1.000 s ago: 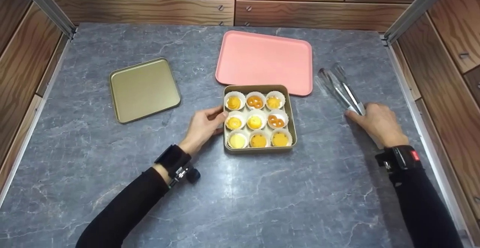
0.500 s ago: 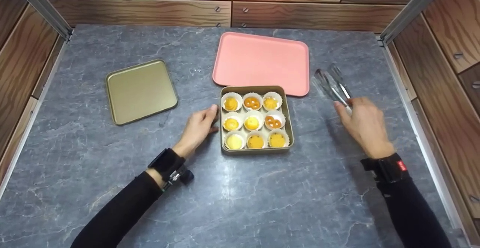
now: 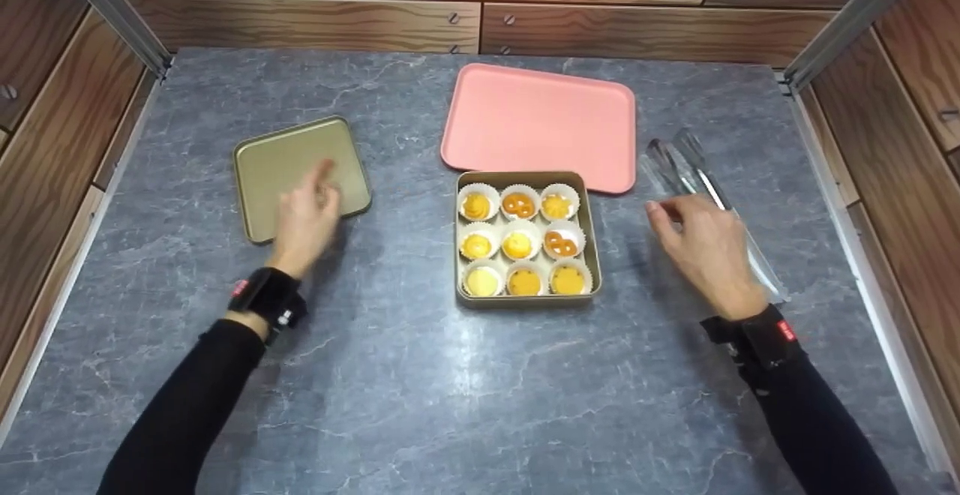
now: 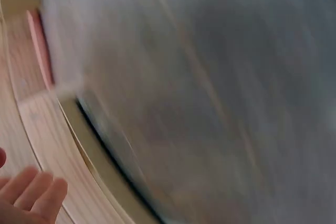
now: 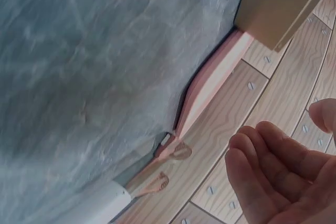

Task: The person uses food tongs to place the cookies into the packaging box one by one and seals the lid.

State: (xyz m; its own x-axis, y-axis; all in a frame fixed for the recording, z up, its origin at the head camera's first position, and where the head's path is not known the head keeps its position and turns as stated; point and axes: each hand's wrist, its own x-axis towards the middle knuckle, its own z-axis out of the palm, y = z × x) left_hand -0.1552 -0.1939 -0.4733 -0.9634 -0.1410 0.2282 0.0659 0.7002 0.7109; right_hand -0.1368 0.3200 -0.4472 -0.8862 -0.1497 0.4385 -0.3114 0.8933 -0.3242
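Note:
In the head view a gold square tin (image 3: 528, 301) stands mid-table, filled with several small yellow and orange pastries (image 3: 517, 244) in white paper cups. My left hand (image 3: 306, 217), blurred, hovers over the near edge of the gold lid (image 3: 262, 172), fingers extended and nothing in them. My right hand (image 3: 706, 251) is between the tin and the metal tongs (image 3: 763, 266), which lie on the table beside it. The right wrist view shows its fingers (image 5: 278, 166) loosely curled around nothing, the tongs' white handle (image 5: 105, 203) apart from them.
Behind the tin lies a pink tray (image 3: 540, 120), its front edge close against the tin's back. Wood-patterned panels (image 3: 300, 22) enclose the grey marbled table (image 3: 420, 390) at the back and sides.
My left hand has left the tin's left side and moved left over the lid. My right hand has let go of the tongs and shifted left; the tongs now lie beside it.

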